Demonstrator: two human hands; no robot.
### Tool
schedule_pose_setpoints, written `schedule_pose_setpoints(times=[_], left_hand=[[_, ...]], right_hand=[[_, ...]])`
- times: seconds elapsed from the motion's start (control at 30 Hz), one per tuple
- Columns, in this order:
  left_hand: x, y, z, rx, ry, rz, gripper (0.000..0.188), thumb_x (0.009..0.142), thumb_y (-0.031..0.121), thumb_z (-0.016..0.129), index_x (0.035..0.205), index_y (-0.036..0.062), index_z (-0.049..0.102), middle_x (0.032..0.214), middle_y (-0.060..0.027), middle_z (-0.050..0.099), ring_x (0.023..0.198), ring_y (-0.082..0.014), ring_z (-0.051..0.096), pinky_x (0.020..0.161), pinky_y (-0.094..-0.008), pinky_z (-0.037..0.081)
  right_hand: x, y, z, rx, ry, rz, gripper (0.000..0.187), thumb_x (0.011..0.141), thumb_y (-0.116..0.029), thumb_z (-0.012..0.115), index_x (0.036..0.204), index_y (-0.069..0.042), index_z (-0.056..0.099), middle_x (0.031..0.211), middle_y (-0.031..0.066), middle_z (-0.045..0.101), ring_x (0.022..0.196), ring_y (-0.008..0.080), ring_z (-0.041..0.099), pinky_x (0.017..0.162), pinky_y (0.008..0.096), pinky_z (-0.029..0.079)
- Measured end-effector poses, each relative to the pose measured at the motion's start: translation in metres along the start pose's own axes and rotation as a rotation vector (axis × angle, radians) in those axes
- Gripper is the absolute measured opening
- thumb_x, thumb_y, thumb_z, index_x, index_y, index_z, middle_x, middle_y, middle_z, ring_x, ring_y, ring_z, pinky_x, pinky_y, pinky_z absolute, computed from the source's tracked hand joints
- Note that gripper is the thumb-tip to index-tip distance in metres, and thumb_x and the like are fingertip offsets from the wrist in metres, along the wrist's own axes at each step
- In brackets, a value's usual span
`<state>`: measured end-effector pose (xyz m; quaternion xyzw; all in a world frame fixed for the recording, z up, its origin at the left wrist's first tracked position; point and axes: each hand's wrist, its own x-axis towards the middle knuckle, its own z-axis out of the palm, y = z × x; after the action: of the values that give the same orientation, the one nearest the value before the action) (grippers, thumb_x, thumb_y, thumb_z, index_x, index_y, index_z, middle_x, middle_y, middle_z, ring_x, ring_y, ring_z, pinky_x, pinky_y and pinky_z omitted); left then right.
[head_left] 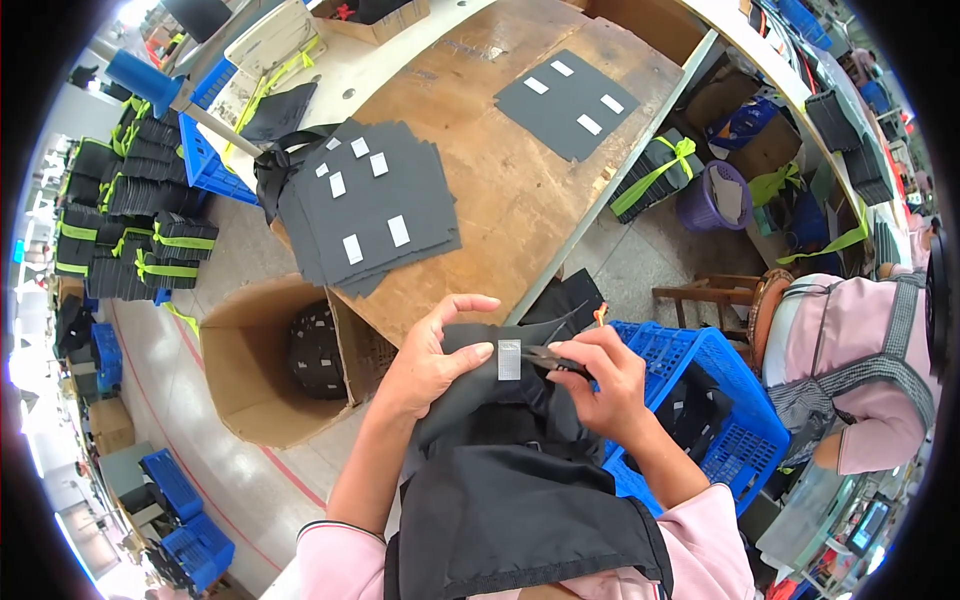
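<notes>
My left hand (437, 357) grips a dark grey fabric piece (462, 400) from its left side, thumb pressed on it and index finger raised and curved. A light rectangular patch (509, 360) sits on that fabric, just right of my left thumb. My right hand (606, 378) is closed around small dark thread snips (546, 358). Their tips point left, close beside the patch's right edge. Whether the blades touch the fabric or a thread, I cannot tell. A small orange bit (600, 314) shows above my right fingers. A black apron (520, 520) covers my lap.
Ahead, a worn wooden table (480, 230) bears a stack of grey patched panels (375, 200) and one separate panel (567, 105). An open cardboard box (265, 400) stands at left, a blue crate (745, 440) at right. Another person in pink (850, 370) sits far right.
</notes>
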<state>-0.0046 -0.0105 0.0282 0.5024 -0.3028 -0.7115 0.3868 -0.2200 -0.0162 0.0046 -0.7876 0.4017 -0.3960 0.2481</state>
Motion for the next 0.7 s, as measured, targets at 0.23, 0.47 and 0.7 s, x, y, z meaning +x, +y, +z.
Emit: schedule_pose_setpoints(times=[0.23,0.47,0.7], left_hand=[[-0.0022,0.0034,0.0023,-0.005,-0.020,-0.019,0.044,0.077,0.000,0.061,0.119,0.0060,0.051,0.092,-0.0052,0.061,0.081,-0.0070,0.058,0.073,-0.0205,0.046],[-0.0015,0.0005,-0.0025,0.009,-0.005,-0.001,0.044,0.077,-0.001,0.060,0.119,0.0059,0.051,0.093,-0.0048,0.061,0.080,-0.0065,0.058,0.073,-0.0202,0.046],[-0.0006,-0.0011,-0.0027,0.185,0.005,0.046,0.041,0.077,0.000,0.060,0.118,0.0047,0.054,0.103,-0.0045,0.059,0.088,-0.0072,0.055,0.081,-0.0219,0.043]], right_hand=[[-0.0013,0.0005,0.0048,-0.032,-0.036,0.016,0.031,0.064,-0.006,0.074,0.093,-0.007,0.062,0.079,0.0073,0.057,0.061,0.0236,0.056,0.052,0.0320,0.044],[-0.0043,-0.0025,0.0044,0.012,0.007,0.047,0.028,0.063,-0.005,0.074,0.089,-0.006,0.063,0.076,0.0074,0.057,0.061,0.0238,0.057,0.052,0.0317,0.045],[0.0041,-0.0007,0.0061,-0.065,-0.035,0.008,0.028,0.064,-0.003,0.074,0.090,-0.006,0.062,0.076,0.0085,0.058,0.062,0.0242,0.057,0.051,0.0309,0.045]])
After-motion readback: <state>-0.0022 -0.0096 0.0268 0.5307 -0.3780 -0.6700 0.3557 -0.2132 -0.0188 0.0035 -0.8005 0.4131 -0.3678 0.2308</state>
